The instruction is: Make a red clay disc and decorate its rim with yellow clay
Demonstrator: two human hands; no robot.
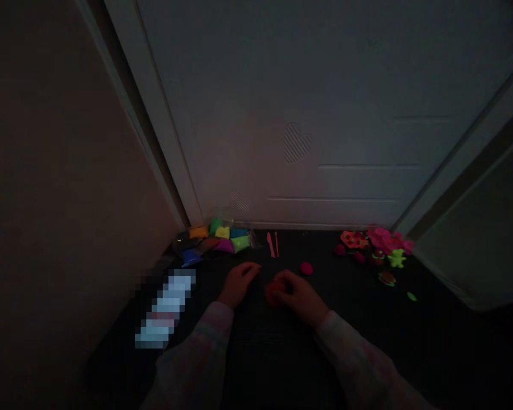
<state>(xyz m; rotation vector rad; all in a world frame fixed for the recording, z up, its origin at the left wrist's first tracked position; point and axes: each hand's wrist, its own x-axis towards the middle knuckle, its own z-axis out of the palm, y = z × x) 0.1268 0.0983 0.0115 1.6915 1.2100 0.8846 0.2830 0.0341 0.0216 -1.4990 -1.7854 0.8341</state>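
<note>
My right hand [301, 297] is closed round a red, rounded piece of modelling clay [274, 292] at the middle of the dark table. Its fingers lie over the top of the piece and the thumb is along its near side. To its left, my left hand [238, 283] rests low over the table, fingers stretched loosely to the right, with nothing visible in it. A small flat pink-red disc [306, 268] lies just beyond my right hand. Farther back, a pink plastic knife [271, 245] and a thin pink stick tool [276, 244] lie side by side.
Several coloured clay packets [224, 246] are heaped at the back left. A lit, blurred screen [166, 310] lies at the left. At the back right are pink flower shapes [387, 240], a yellow-green bear figure [396, 258] and a small green piece [412, 296]. A white door [346, 114] stands behind.
</note>
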